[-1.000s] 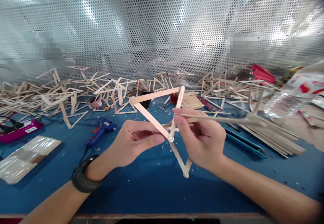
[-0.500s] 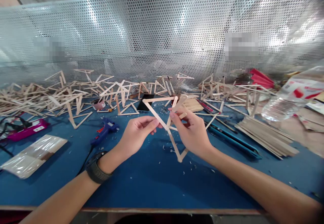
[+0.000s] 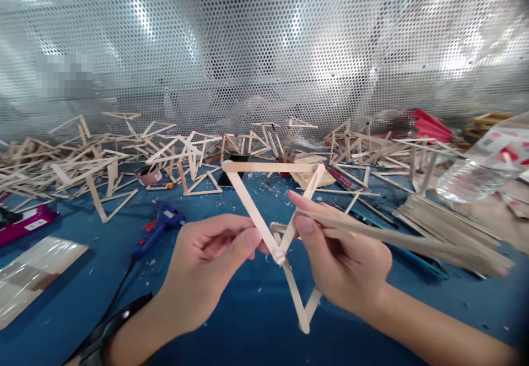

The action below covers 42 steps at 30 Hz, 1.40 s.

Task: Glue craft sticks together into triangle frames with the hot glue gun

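A frame of pale wooden sticks [image 3: 268, 167] is held up over the blue table. Its upper part forms a triangle pointing down, and a second V of sticks hangs below the joint. My left hand [image 3: 219, 261] pinches the triangle's left stick near that lower joint, thumb on top. My right hand [image 3: 347, 250] grips the frame's right side between thumb and fingers. Another stick [image 3: 413, 241] extends from the right fingers toward the right; whether it is joined to the frame cannot be made out.
Many stick triangles [image 3: 190, 145] lie piled along a perforated metal screen [image 3: 264, 52]. A blue glue gun [image 3: 159, 228] and plastic-wrapped pack [image 3: 31, 278] lie left. At right are loose sticks [image 3: 446, 222], a teal case [image 3: 421, 261] and a clear bottle [image 3: 471, 178].
The frame and both hands appear larger and lower in view. The frame has turned, so its upper triangle shows more openly and a long stick now shows at the right.
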Each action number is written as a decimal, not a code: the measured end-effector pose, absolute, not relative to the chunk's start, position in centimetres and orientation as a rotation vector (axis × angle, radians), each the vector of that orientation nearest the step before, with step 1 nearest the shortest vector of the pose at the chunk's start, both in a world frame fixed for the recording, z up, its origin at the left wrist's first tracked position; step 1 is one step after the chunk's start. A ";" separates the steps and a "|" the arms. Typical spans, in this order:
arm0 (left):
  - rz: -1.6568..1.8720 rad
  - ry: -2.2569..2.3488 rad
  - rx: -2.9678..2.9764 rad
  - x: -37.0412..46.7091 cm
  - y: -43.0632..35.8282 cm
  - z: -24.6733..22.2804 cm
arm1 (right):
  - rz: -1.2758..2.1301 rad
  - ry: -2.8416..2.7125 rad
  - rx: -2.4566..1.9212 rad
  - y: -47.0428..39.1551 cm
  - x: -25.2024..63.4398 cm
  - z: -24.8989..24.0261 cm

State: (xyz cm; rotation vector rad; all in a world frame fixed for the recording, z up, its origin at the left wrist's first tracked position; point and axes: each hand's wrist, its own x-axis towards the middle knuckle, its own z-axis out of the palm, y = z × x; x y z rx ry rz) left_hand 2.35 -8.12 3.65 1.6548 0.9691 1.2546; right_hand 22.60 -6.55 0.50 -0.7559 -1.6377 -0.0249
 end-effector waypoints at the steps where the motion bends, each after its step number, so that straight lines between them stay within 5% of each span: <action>1: 1.241 0.967 1.656 2.4 -8.3 3.7 | -0.029 -1.642 -0.749 -6.6 22.6 0.6; 23: 1.337 0.959 1.619 2.1 -6.6 2.6 | 0.244 -1.493 -0.814 -6.8 22.1 1.9; 32: 0.842 0.755 1.755 3.4 -3.7 -0.6 | 0.548 -1.335 -0.822 -4.1 22.5 1.5; 42: 0.949 0.909 1.805 2.9 -3.5 0.3 | 0.647 -1.333 -0.862 -2.7 22.9 0.9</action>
